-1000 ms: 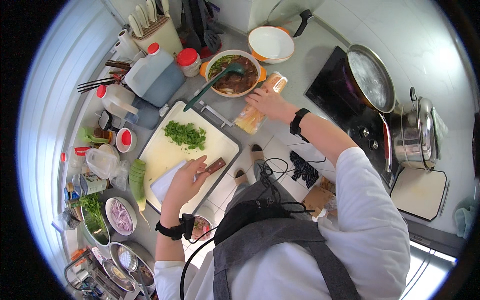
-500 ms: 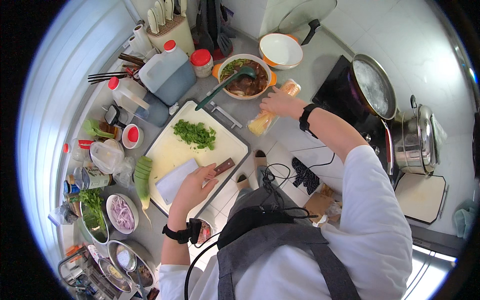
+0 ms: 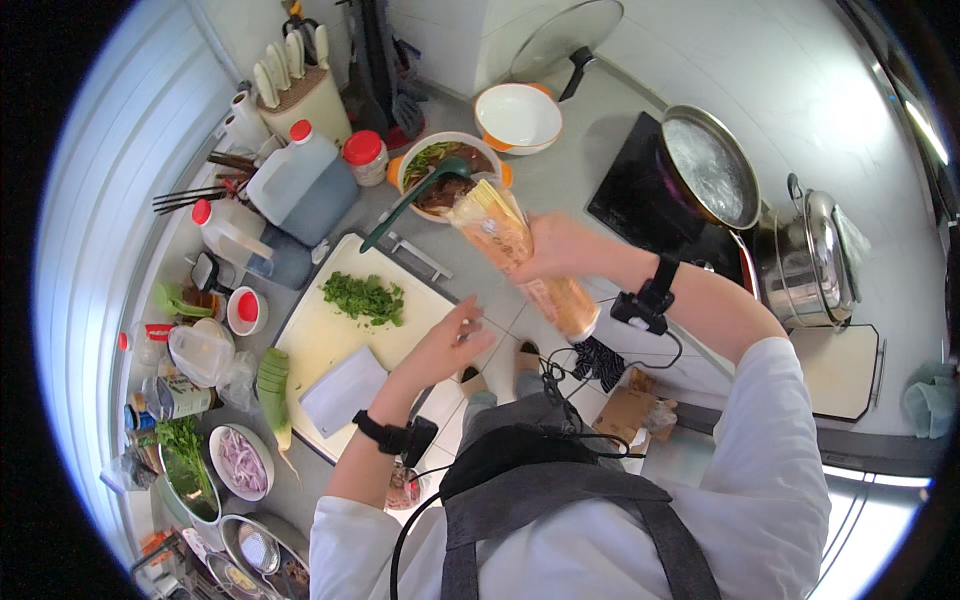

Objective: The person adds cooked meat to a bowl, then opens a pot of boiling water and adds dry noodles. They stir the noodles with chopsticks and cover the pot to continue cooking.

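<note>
My right hand point(image 3: 560, 245) grips a clear-and-orange pack of dry noodles point(image 3: 492, 232), lifted and tilted in front of the stew pot point(image 3: 506, 175). The pack's upper end, where pale noodle ends show, overlaps the pot's near rim in view. My left hand point(image 3: 452, 345) holds nothing, its fingers apart over the right edge of the cream cutting board point(image 3: 425, 312). On that board lie chopped green herbs point(image 3: 363, 298) and a cleaver point(image 3: 343, 392), whose handle is hidden behind my left forearm and hand. A dark green ladle point(image 3: 408, 205) rests in the pot, handle toward the board.
Right of the pot, a pan point(image 3: 756, 172) of bubbling water sits on the black cooktop point(image 3: 618, 190), beside a steel steamer point(image 3: 800, 275). An empty white-orange pan point(image 3: 520, 118) stands behind. Jugs point(image 3: 300, 185), a green radish point(image 3: 272, 390) and a bowl of sliced onion point(image 3: 242, 460) line the left.
My right hand has picked the noodle pack off the counter and raised it toward me. My left hand has moved right, off the cleaver. The view has shifted slightly.
</note>
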`<act>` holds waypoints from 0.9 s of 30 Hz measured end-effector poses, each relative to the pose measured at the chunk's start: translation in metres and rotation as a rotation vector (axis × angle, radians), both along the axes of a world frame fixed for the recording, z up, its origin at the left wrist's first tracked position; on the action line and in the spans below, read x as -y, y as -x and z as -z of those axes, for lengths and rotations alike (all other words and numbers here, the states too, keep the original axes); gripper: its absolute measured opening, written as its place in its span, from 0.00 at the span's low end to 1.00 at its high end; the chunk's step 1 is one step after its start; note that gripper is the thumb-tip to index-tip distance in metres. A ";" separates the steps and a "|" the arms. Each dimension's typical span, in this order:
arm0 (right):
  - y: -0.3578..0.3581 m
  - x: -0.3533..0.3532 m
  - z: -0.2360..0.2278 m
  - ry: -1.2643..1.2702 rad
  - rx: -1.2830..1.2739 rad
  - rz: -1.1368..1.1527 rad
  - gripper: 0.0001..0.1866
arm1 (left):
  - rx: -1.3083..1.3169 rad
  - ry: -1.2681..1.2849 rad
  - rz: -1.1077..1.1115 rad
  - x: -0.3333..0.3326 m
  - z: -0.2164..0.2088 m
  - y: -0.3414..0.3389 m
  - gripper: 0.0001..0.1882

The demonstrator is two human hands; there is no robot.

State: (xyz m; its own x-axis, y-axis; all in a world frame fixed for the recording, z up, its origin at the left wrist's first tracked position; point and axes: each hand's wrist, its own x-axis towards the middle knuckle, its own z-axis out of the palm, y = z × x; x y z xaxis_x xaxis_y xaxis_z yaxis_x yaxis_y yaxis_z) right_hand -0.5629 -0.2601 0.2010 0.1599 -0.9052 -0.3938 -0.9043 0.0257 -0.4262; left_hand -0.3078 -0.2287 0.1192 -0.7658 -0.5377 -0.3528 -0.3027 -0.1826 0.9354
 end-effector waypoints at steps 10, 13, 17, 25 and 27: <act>-0.003 -0.046 0.002 0.017 0.294 0.410 0.42 | -0.539 -0.541 -0.240 -0.001 0.010 0.087 0.38; 0.021 -0.063 -0.006 -0.222 0.473 0.436 0.40 | -0.509 -0.590 -0.230 -0.004 0.013 0.095 0.40; 0.062 -0.087 -0.022 0.183 0.285 0.393 0.21 | -0.411 -0.550 -0.176 -0.012 0.013 0.104 0.42; 0.103 -0.109 -0.010 0.402 0.343 0.459 0.09 | -0.292 -0.509 -0.083 -0.035 0.007 0.123 0.45; 0.111 -0.117 -0.009 0.318 0.338 0.471 0.09 | -0.300 -0.520 -0.083 -0.039 0.004 0.126 0.45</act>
